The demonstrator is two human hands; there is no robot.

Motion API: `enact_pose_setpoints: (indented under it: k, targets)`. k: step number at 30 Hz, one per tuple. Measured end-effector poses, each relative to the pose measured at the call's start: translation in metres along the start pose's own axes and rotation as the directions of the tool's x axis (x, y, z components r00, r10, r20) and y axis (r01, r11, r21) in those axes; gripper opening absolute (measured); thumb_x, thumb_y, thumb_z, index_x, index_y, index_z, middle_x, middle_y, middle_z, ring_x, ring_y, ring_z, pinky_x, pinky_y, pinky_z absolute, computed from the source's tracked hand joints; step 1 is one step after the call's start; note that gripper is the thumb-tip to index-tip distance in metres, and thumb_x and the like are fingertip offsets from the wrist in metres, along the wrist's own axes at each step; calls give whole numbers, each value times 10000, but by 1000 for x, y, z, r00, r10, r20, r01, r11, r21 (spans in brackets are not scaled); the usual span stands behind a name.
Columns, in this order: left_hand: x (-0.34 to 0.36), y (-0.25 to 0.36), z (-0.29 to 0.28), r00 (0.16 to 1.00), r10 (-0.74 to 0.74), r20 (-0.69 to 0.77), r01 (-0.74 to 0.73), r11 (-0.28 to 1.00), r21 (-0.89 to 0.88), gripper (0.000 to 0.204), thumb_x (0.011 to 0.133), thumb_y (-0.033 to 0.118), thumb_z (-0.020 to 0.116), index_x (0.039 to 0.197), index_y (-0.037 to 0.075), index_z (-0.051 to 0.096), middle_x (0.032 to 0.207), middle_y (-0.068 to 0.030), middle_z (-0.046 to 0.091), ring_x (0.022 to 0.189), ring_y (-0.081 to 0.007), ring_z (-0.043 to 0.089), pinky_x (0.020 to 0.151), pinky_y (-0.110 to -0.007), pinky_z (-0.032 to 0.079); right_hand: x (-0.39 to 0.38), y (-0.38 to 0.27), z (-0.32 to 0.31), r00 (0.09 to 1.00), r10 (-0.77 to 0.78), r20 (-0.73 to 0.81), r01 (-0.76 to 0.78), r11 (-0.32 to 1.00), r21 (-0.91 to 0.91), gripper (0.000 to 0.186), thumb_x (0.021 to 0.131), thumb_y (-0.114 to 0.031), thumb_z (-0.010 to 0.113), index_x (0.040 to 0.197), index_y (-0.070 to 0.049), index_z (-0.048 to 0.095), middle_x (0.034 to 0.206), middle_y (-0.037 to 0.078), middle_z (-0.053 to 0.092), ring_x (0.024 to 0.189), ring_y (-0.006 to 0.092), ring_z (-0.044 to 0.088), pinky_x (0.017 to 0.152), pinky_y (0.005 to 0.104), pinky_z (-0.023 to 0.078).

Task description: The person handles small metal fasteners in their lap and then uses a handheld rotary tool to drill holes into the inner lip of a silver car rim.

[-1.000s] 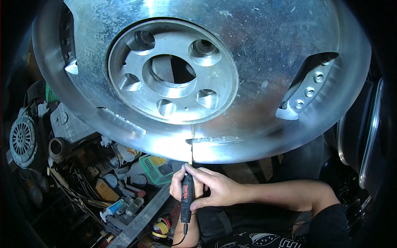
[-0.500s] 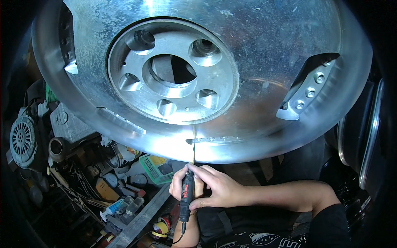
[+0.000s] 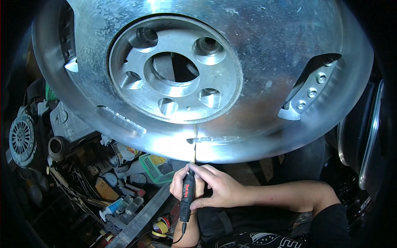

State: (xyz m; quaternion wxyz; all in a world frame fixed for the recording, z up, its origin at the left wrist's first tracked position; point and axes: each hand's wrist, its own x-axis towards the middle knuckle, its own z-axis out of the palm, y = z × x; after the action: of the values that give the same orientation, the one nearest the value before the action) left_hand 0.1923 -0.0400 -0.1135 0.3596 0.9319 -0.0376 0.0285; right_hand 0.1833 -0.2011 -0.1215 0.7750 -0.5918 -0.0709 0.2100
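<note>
A large bare-metal wheel (image 3: 264,99) fills the upper part of the view, its hub face (image 3: 136,97) pierced by round holes. Below it, both my hands are closed around a slim black corded rotary tool (image 3: 187,198), held upright. My left hand (image 3: 177,184) wraps it from the left, partly hidden behind it. From the right, my right hand (image 3: 223,188) grips it with thumb and fingers. A thin shaft (image 3: 195,152) rises from the tool to the slot (image 3: 213,139) in the wheel's near rim. Glare hides the exact contact at its tip.
A green plastic basket (image 3: 155,173) and a grey metal beam (image 3: 140,221) lie below left. Rolls of yellow tape (image 3: 160,228) sit beside the beam. Farther left stands a motor with a round vented cover (image 3: 22,138). More dark wheel rims (image 3: 370,136) stand at right.
The wheel's hub and right-hand opening appear slightly farther right. My hands and the rotary tool have barely moved, and the grip is the same.
</note>
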Motion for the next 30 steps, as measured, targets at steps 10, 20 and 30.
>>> enact_pose_setpoints:
  k: [10,20,30]
  targets:
    - [-1,-8,0,991,133,-22,-132,990,39,289,800,166,679,999,-25,592,791,-126,656,681,-157,622,635,-294,525,3,2,0,997,-78,-8,78,997,-24,1072,700,-455,844,1455,57,281,1138,177,510,961,249,567,741,321,517]
    - [0,-6,-1,991,135,-22,-135,991,22,300,774,133,689,1023,-20,620,846,-141,669,725,-191,648,669,-314,537,2,-2,-2,999,-3,45,3,1000,-2,1051,737,-562,760,1428,81,298,1280,292,477,1162,423,525,968,439,447]
    - [1,-3,-1,990,137,-37,-136,991,18,308,746,110,691,1022,-12,634,886,-153,674,745,-228,663,695,-339,542,2,-1,-1,999,-27,26,27,1000,-7,1025,732,-546,770,1416,76,326,1243,280,500,1121,418,548,936,430,465]
